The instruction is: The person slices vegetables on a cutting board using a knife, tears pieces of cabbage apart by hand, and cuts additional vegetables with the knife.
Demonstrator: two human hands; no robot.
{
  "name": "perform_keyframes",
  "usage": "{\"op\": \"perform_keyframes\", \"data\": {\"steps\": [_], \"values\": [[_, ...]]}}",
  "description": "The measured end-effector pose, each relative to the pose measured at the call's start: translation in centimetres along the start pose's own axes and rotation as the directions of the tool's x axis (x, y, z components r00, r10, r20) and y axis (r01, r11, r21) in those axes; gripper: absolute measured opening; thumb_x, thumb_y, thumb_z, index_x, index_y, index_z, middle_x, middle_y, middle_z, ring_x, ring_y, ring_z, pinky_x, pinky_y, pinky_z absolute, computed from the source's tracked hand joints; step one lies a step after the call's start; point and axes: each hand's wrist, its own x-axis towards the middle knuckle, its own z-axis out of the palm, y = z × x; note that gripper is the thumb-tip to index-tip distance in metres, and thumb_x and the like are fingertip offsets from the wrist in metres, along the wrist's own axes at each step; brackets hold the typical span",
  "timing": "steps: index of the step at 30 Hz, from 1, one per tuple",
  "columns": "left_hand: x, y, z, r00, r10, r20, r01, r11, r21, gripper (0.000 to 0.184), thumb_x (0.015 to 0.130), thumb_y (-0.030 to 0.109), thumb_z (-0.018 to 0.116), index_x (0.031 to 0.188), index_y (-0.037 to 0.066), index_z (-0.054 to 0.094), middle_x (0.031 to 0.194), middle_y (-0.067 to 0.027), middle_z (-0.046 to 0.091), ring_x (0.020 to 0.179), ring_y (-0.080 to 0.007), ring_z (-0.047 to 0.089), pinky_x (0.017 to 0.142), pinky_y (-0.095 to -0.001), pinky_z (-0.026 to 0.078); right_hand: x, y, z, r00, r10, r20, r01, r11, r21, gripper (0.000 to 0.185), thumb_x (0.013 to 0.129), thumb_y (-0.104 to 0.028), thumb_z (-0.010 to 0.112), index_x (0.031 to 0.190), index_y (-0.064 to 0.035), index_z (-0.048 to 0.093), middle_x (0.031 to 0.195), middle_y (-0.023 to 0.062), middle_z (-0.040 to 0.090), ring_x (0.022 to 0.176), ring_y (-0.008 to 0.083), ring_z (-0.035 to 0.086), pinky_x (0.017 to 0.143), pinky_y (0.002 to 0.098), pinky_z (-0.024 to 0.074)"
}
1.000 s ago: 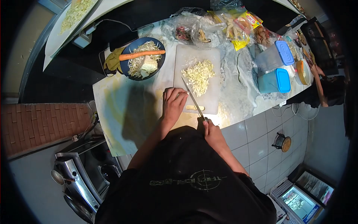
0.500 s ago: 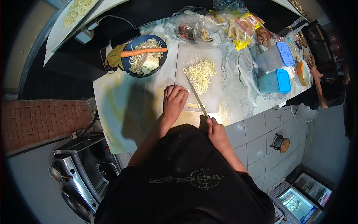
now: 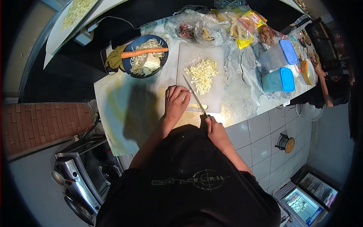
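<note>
Upper garment: a loose, black shirt (image 3: 159,206). The front print is dull olive-grey, comprising angular block lettering (image 3: 170,182), only partly legible, overlapping a ring crossed by thin lines (image 3: 194,180), resembling a gunsight. A small pale speck (image 3: 183,136) marks the cloth. Black sleeves (image 3: 122,181) leave both forearms bare. Left hand (image 3: 176,100) and right hand (image 3: 216,131): likewise bare.

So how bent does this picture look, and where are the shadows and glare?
Head view: strongly curved, with dark corners; same view, a broad shadow on the countertop beside the left hand, and glare near the lower right corner of the cutting board.
</note>
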Motion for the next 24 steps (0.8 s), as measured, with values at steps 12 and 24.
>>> {"op": "perform_keyframes", "data": {"steps": [12, 24], "values": [[-0.1, -0.2, -0.2, 1.000, -0.025, 0.001, 0.025, 0.999, -0.036, 0.011, 0.079, 0.005, 0.072, 0.087, 0.008, 0.065, 0.093, -0.0024, 0.062, 0.090, -0.0246, 0.057, 0.081, -0.0378, 0.043, 0.1, 0.3, -0.3, 1.000, -0.014, -0.014, 0.013, 0.998, -0.060, 0.037, 0.106, -0.029, 0.042, 0.098, 0.0046, 0.055, 0.066, 0.0302, 0.061, 0.065, 0.0509, 0.061, 0.059, 0.0577, 0.0495], [0.0, -0.1, -0.2, 0.999, -0.046, 0.006, 0.046, 0.997, -0.060, 0.009, 0.080, 0.005, 0.072, 0.085, 0.006, 0.065, 0.091, -0.0035, 0.062, 0.089, -0.0257, 0.056, 0.080, -0.0376, 0.044, -0.3, -0.9, -1.1, 0.999, 0.030, 0.043, -0.035, 0.992, 0.119, 0.041, 0.107, -0.030, 0.040, 0.099, 0.0058, 0.059, 0.072, 0.0317, 0.061, 0.075, 0.0524, 0.060, 0.064, 0.0559, 0.0453]]}}
